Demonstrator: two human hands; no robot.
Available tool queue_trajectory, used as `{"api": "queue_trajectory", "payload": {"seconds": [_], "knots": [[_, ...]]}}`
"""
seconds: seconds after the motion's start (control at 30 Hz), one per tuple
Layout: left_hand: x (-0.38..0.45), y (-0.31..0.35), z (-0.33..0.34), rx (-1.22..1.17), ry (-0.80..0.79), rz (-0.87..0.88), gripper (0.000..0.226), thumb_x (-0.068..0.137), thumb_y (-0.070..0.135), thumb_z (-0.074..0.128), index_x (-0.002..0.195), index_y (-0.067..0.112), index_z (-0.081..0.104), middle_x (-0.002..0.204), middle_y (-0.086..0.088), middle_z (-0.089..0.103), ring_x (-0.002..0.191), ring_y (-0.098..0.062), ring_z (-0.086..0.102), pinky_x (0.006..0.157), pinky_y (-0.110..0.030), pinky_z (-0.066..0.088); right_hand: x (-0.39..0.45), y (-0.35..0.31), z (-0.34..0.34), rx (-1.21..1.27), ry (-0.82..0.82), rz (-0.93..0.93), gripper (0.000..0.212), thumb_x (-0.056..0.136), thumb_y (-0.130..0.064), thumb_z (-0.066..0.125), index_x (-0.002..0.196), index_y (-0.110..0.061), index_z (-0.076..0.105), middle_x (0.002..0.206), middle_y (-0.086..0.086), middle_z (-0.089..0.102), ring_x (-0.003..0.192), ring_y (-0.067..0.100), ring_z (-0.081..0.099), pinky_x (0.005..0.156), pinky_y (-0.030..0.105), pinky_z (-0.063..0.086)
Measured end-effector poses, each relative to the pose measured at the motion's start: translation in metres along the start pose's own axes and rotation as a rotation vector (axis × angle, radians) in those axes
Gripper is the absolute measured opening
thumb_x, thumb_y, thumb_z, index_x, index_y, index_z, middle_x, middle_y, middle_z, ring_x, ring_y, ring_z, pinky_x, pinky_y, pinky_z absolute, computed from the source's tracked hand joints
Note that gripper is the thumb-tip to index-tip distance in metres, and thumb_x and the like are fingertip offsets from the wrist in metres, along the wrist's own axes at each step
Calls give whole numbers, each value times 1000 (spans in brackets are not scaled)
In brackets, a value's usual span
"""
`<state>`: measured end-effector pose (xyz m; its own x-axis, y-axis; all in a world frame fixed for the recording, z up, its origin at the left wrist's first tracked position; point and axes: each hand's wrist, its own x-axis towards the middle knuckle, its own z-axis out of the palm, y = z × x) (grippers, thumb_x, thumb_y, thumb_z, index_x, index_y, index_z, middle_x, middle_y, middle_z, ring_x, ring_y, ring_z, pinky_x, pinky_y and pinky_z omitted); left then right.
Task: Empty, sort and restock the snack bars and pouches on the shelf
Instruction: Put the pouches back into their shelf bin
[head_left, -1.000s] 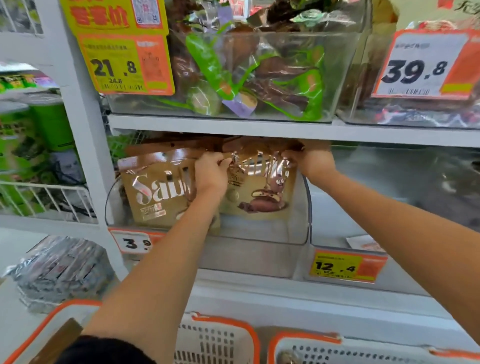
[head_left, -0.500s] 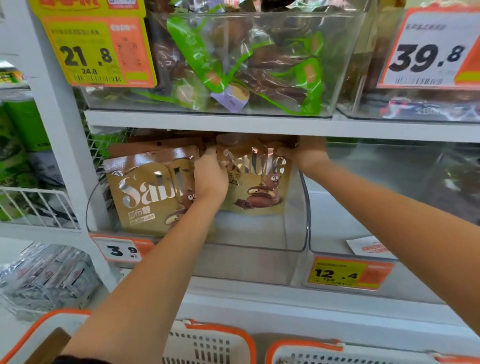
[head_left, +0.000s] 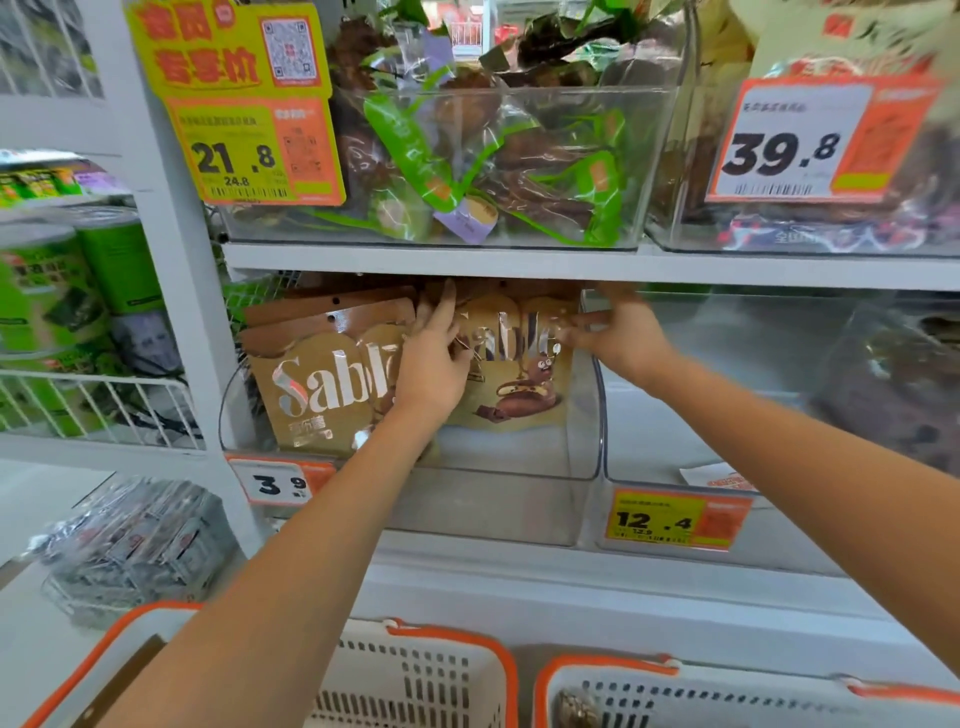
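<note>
- The white shelf unit (head_left: 571, 262) fills the view, with clear bins on two levels.
- Upper clear bin (head_left: 644, 156) holds a jumble of green and brown wrapped snacks (head_left: 519, 166); a yellow 21.8 price tag (head_left: 244, 150) hangs at its left front, and a 39.8 tag (head_left: 795, 140) fronts the bin to its right.
- Lower clear bin (head_left: 582, 415) under the shelf board holds the gold Sablé pouches — standing upright, packed toward its left side and middle.
- Two white baskets with orange rims (head_left: 447, 675) sit along the bottom edge.
- Left Sablé pouch stack (head_left: 317, 384) leans at the bin's left, several brown tops fanned behind it.
- Right Sablé pouch (head_left: 519, 379) stands between both hands, its cookie picture facing out.
- Left hand (head_left: 431, 358) — fingers fairly straight and pointing up, laid flat against the pouches where the stack and the right pouch meet.
- Right hand (head_left: 618, 332) touches the right pouch's upper right corner; motion blur hides whether the fingers pinch it.
- A yellow 12.4 tag (head_left: 675, 519) fronts the neighbouring bin; a 3.9 tag (head_left: 280, 483) sits below the stack.
</note>
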<state>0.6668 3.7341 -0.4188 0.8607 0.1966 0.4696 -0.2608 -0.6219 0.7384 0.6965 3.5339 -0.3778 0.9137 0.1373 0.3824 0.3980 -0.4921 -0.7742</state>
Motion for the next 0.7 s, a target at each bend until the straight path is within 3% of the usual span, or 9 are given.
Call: {"api": "queue_trajectory", "payload": {"seconds": [0.17, 0.3, 0.37, 0.43, 0.47, 0.53, 0.57, 0.63, 0.7], "knots": [[-13, 0, -10, 134, -89, -9, 89, 87, 2, 63, 151, 35, 10, 159, -9, -8, 141, -26, 30, 112, -36, 34, -22, -8, -2, -16, 34, -19, 68, 78, -11, 77, 136, -16, 44, 136, 5, 48, 104, 23, 61, 79, 20, 44], [-29, 13, -23, 180, -145, 0, 87, 90, -2, 54, 152, 33, 5, 158, -6, -20, 130, -27, 46, 92, -31, 50, -56, -16, -2, -107, 100, -68, 60, 77, -8, 76, 131, -18, 51, 133, 9, 41, 114, 21, 51, 90, 12, 33], [-40, 20, -29, 218, -161, 48, 82, 91, -4, 51, 152, 31, 8, 157, -3, -20, 130, -21, 42, 82, -16, 46, -74, -24, 2, -113, 97, -143, 54, 76, -3, 74, 126, -14, 55, 132, 10, 42, 115, 18, 47, 90, 1, 26], [-52, 23, -35, 192, -189, 101, 75, 91, -10, 47, 151, 27, 20, 159, -1, -11, 140, -16, 25, 84, 2, 33, -89, -32, 9, -128, 68, -226, 46, 75, 2, 72, 118, -10, 60, 126, 11, 48, 103, 13, 46, 83, -7, 24], [-59, 22, -40, 192, -201, 113, 72, 89, -12, 46, 149, 24, 29, 160, -1, -1, 143, -19, 22, 92, 2, 30, -95, -35, 13, -148, 57, -261, 42, 75, 3, 71, 113, -10, 62, 121, 10, 51, 96, 12, 46, 82, -4, 30], [-74, 17, -54, 243, -187, 133, 62, 85, -15, 45, 137, 17, 51, 154, -6, 29, 134, -29, 39, 107, -23, 36, -102, -40, 26, -182, 37, -318, 34, 77, 1, 69, 108, -12, 63, 112, 3, 52, 91, 19, 52, 83, 16, 47], [-80, 12, -62, 286, -147, 145, 54, 83, -15, 46, 126, 14, 60, 143, -10, 45, 125, -31, 49, 105, -32, 40, -105, -44, 33, -180, 3, -317, 32, 81, -2, 66, 110, -14, 62, 111, 0, 51, 91, 22, 55, 83, 29, 51], [-90, -4, -86, 368, -37, 77, 36, 82, -11, 50, 104, 10, 70, 113, -11, 65, 105, -27, 61, 93, -33, 46, -106, -52, 52, -211, -110, -247, 30, 89, -8, 61, 118, -12, 58, 116, 4, 55, 93, 24, 59, 87, 38, 49], [-98, -21, -115, 451, 24, -68, 20, 86, 1, 54, 88, 10, 71, 93, -11, 70, 89, -28, 65, 81, -36, 52, -97, -59, 74, -256, -239, -110, 34, 92, -10, 57, 125, -6, 53, 119, 14, 59, 103, 29, 59, 92, 40, 46]]}}
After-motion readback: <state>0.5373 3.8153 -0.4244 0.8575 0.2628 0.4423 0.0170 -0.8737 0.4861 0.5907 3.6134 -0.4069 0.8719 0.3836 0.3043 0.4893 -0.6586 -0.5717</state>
